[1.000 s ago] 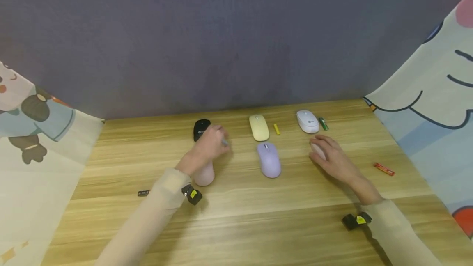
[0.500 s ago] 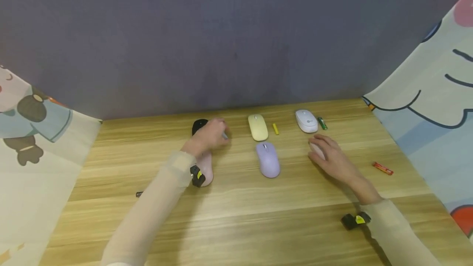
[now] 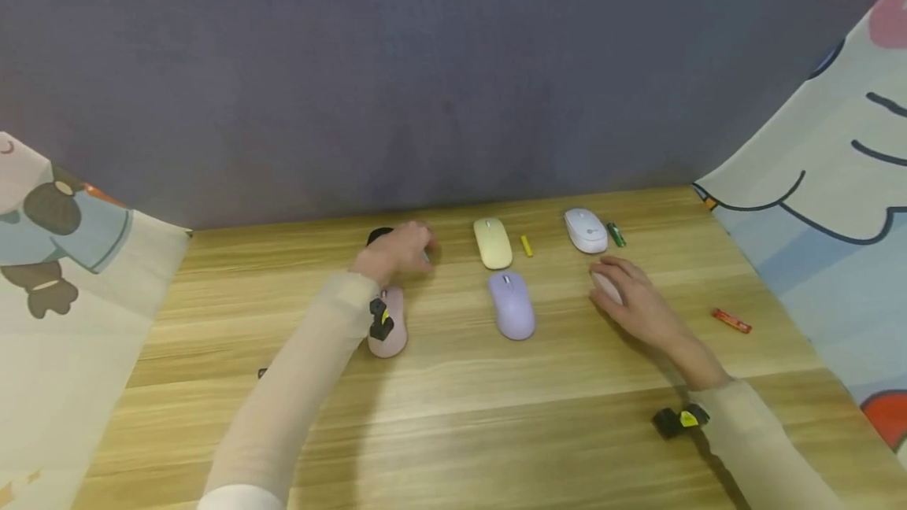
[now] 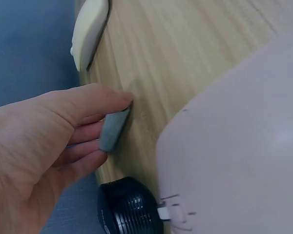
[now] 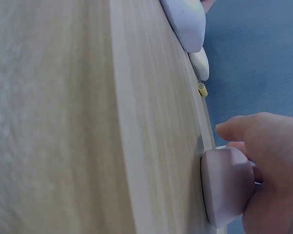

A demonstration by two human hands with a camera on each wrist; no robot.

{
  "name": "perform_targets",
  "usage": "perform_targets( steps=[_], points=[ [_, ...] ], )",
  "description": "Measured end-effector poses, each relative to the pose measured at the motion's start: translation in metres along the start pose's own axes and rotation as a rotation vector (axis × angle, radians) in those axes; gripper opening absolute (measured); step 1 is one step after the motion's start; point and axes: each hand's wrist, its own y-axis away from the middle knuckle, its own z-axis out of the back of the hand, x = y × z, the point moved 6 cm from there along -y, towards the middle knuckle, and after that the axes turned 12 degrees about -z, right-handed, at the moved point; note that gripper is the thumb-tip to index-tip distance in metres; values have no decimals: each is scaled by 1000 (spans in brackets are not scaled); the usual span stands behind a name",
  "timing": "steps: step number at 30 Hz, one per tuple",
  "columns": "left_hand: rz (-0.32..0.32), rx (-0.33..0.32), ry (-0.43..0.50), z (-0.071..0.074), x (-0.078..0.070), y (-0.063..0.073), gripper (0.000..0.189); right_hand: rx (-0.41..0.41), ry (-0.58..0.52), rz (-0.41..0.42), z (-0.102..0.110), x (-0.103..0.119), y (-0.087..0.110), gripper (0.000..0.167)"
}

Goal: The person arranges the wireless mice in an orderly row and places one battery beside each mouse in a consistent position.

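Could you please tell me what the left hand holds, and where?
The left hand pinches a grey battery by its ends, thumb at one, fingers at the other.

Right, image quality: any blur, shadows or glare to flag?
Head: left hand slightly smeared, probably motion; soft shadow beside the left sleeve on the table. Left wrist: pale highlight on the pink mouse, which the frame crops. Right wrist: wood at far left looks soft; mouse at the right hand has a shaded face.
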Motion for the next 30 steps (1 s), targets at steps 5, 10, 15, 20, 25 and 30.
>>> perform_targets(
  steps=[5,10,15,20,25,30],
  points=[
    [-19,25,-16,2,2,-2,54,-8,-3,-3,0,0,1,44],
    [-40,27,-33,3,2,1,54,-7,-6,-14,0,0,1,44],
    [-12,-2,-40,4,7,4,59,2,0,-28,-2,-2,0,45],
    [-9,-34,-81,7,9,7,55,-5,1,-24,-2,-3,0,44],
    [-18,-50,-87,8,10,8,45,-9,3,-20,-2,-2,0,44],
    [-9,-45,-97,5,14,8,50,4,13,-34,-3,-3,0,44]
  ],
)
